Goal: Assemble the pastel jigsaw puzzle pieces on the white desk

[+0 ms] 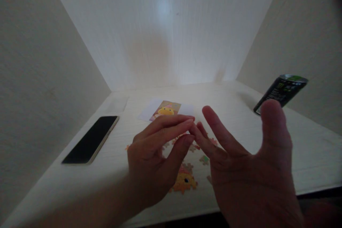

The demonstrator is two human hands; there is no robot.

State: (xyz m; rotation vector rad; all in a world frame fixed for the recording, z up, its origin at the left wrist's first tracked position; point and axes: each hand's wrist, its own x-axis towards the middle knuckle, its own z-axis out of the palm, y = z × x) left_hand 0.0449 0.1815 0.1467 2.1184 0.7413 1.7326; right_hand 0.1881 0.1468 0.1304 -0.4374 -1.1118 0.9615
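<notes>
Over the jigsaw pieces, my left hand (156, 153) has its fingers and thumb brought together around a fingertip of my right hand (248, 171). My right hand is palm up, thumb and index finger stretched out and spread, with nothing lying on the palm. Below and between the hands, a joined part of a jigsaw puzzle (184, 180) shows a yellow face with a dark eye. Loose puzzle pieces (204, 160), one partly green, lie near it, and several more are partly hidden behind my fingers.
A printed picture of a yellow character (167, 108) lies on white paper (146, 112) behind the hands. On the left rests a phone (92, 140) with a dark screen. A dark drink can (285, 87) stands at right. Pale panels enclose the white table (227, 96).
</notes>
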